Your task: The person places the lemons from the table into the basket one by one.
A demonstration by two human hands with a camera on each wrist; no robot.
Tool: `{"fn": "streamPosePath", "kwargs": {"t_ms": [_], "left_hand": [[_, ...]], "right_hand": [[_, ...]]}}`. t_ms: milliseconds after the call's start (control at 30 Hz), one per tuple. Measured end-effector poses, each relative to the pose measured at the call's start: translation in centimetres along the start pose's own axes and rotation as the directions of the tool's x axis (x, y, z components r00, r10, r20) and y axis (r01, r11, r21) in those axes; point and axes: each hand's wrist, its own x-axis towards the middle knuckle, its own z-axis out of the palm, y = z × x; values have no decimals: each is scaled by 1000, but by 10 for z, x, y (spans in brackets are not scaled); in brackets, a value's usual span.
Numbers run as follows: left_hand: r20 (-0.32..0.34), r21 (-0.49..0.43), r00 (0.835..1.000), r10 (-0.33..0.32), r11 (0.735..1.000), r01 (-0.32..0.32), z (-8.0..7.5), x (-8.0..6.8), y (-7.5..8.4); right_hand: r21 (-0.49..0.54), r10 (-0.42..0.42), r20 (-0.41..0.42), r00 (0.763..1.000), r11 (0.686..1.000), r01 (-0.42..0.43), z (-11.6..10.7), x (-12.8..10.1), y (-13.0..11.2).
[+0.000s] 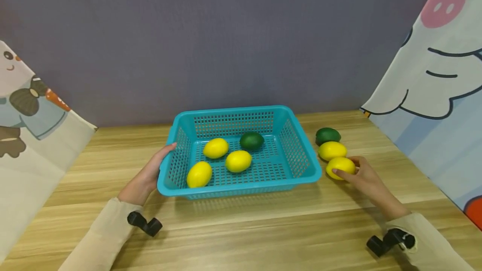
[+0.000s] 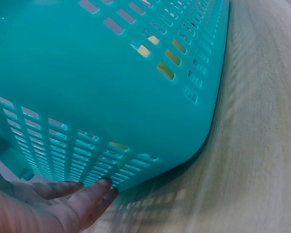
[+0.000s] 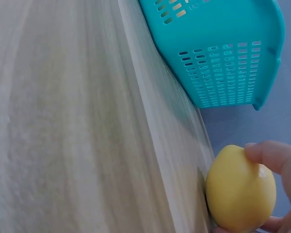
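Observation:
A turquoise plastic basket stands on the wooden table and holds three yellow lemons and one green lime. My left hand rests against the basket's left wall, its fingers straight along the lower edge. To the right of the basket lie a green lime, a yellow lemon and a nearer yellow lemon. My right hand grips that nearest lemon with fingers and thumb curled round it; it still sits on the table.
The wooden table runs up to a grey back wall. Cartoon-printed cloth panels stand at the left and right sides. Black camera mounts sit on both wrists.

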Motion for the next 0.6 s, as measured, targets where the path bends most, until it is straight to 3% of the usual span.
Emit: {"fn": "streamPosePath", "kwargs": {"t_ms": [433,600], "left_hand": [[-2,-3,1000,-19,1000,19,0,1,-1],[3,-4,1000,-16,1000,16,-1,2,-1]], "right_hand": [[-57,53,-14,998,997,-54,-3,-3,-1],[-33,28,-13,1000,999,-29,-5,-5,-5]]}}
